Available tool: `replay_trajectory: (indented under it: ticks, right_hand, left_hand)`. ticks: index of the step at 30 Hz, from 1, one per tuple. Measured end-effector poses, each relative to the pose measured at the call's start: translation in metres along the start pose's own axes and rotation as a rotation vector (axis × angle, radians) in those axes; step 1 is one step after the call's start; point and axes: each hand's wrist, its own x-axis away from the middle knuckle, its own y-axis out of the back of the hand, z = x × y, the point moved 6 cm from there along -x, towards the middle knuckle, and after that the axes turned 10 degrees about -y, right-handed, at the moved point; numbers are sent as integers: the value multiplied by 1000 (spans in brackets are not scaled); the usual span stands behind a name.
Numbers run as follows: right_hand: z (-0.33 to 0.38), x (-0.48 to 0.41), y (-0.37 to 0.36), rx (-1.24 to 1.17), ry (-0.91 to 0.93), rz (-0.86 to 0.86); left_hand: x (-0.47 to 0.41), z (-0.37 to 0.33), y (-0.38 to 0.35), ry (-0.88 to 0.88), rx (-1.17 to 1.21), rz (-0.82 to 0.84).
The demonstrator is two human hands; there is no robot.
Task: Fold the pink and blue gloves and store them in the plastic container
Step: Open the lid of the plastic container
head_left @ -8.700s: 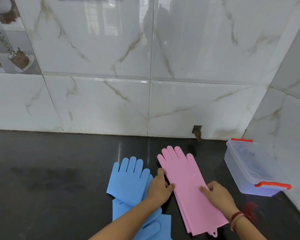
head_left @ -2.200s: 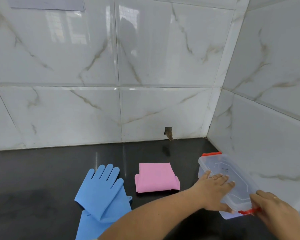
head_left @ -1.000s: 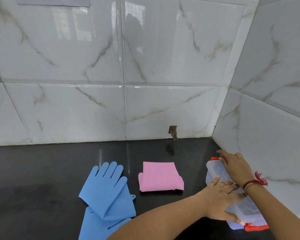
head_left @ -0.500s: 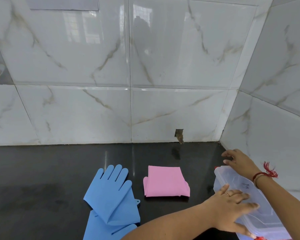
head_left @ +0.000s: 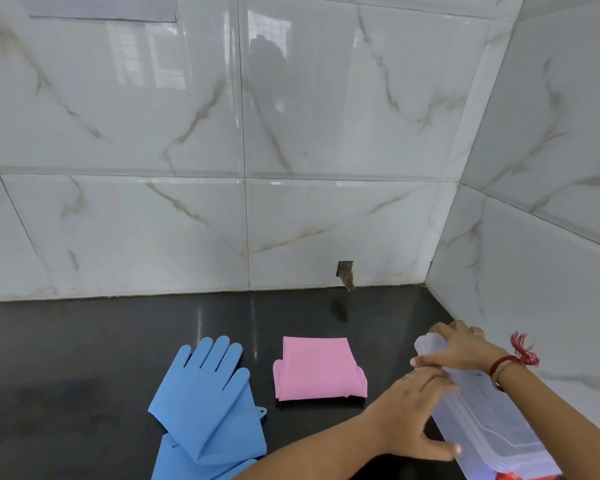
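The pink gloves point(head_left: 319, 368) lie folded into a square on the black counter. Left of them the blue gloves point(head_left: 205, 400) lie flat and unfolded, one overlapping the other, fingers pointing to the wall. The clear plastic container point(head_left: 492, 420) with its lid on stands at the right, by the side wall. My left hand point(head_left: 413, 417) clasps its near long side, thumb at the base. My right hand point(head_left: 461, 348), with a red thread on the wrist, grips the lid's far end.
The black counter point(head_left: 84, 358) ends at white marble-tiled walls behind and on the right. A small hole point(head_left: 345, 273) is in the back wall tile. A red clip point(head_left: 510, 476) shows at the container's near end.
My right hand has moved from the container's near clip to the lid's far end. My left hand stays on the container's side. The pink gloves were folded earlier.
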Motion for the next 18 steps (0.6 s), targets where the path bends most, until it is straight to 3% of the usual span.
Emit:
replay_trajectory:
  ticks: [4,7,10,12,18]
  right_hand:
    - [1,4,0,-43,36,-75]
    - [0,8,-1,-47,71,-182]
    - [-1,9,-3,-45,56,-248]
    - [-2,8,-4,-17,50,-254]
    - [1,3,-3,55,57,-151]
  left_hand:
    - [6,23,7,147,61,-232]
    - [1,49,14,545,233,-507]
    - [-7,74,3,949,511,-395]
    - [-8,80,-11,1115,777,-315]
    - [-8,93,-17,1277,1113,-445]
